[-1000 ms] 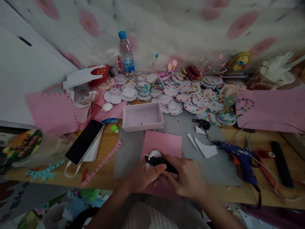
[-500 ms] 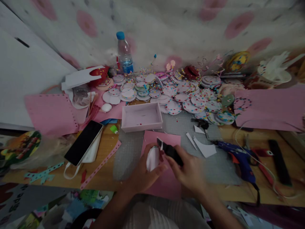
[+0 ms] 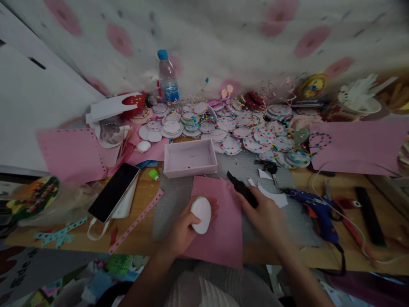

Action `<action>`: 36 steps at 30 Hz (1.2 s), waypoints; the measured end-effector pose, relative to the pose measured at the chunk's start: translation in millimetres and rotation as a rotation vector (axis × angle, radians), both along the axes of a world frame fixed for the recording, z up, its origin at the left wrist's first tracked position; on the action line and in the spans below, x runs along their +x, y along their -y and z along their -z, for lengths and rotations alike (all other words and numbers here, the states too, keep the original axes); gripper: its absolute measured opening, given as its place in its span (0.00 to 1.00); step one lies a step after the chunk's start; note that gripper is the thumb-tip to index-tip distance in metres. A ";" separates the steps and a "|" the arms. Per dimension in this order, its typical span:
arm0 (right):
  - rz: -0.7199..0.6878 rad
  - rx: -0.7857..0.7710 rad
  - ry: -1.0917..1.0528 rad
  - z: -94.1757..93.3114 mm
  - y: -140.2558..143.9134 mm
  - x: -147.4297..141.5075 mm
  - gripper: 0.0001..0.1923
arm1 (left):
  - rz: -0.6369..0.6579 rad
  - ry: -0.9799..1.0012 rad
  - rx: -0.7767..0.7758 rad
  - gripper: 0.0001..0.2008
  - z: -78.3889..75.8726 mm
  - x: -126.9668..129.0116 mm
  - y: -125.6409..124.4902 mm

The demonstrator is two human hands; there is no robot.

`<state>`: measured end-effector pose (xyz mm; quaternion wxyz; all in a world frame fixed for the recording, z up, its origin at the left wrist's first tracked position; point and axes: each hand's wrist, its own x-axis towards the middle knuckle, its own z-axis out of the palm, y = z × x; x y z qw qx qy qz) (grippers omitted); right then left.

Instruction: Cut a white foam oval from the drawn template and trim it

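A white oval paper disc (image 3: 202,214) lies across my left hand (image 3: 184,228), its flat face turned up and my thumb over its lower left edge. My right hand (image 3: 263,213) is wrapped round a black utility knife (image 3: 243,190), whose tip points up and to the left, away from the disc. Under both hands is a pink paper sheet (image 3: 220,243) on a grey cutting mat (image 3: 172,194). White paper offcuts (image 3: 276,197) lie just beyond my right hand.
An open pink box (image 3: 190,172) stands behind the sheet, before a heap of decorated discs (image 3: 230,145). To the right are a blue glue gun (image 3: 316,209) and its cable. A phone (image 3: 113,192) on a white power bank and a dotted strip (image 3: 137,221) lie left.
My right hand has drawn the knife away to the right, apart from the disc. My left hand has turned the disc so its white face shows more fully.
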<state>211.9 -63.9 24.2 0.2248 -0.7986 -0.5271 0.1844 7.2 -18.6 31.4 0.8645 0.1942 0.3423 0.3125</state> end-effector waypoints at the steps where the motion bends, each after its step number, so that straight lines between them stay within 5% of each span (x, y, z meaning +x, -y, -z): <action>1: -0.026 0.002 -0.115 -2.5 1.5 0.7 0.20 | 0.004 -0.005 0.001 0.26 -1.3 -1.4 0.4; 5: -0.306 -0.059 -0.458 -19.5 14.7 -18.4 0.17 | 0.111 -0.113 0.103 0.26 -6.3 -3.3 1.9; 10: -0.567 -0.118 -0.325 -36.5 26.2 -46.1 0.07 | 0.316 -0.228 0.280 0.23 -19.8 -2.8 1.3; 16: -0.595 -0.115 -0.332 -34.0 26.7 -42.7 0.08 | 0.455 -0.082 0.046 0.31 -19.1 -10.9 4.7; 22: -0.492 -0.126 -0.331 -26.5 28.6 -47.0 0.10 | 0.531 -0.171 0.285 0.34 -10.7 -12.8 9.2; 26: -0.584 -0.118 -0.315 -28.6 28.2 -45.2 0.05 | 0.624 -0.410 0.459 0.33 -21.4 -13.1 4.4; 31: -0.710 -0.128 -0.236 -32.8 25.4 -37.2 0.03 | 0.763 -0.434 0.496 0.36 -27.4 -21.6 -3.6; 36: -0.702 -0.132 -0.228 -32.3 22.8 -36.3 0.04 | 0.742 -0.435 0.492 0.34 -21.8 -24.3 -4.9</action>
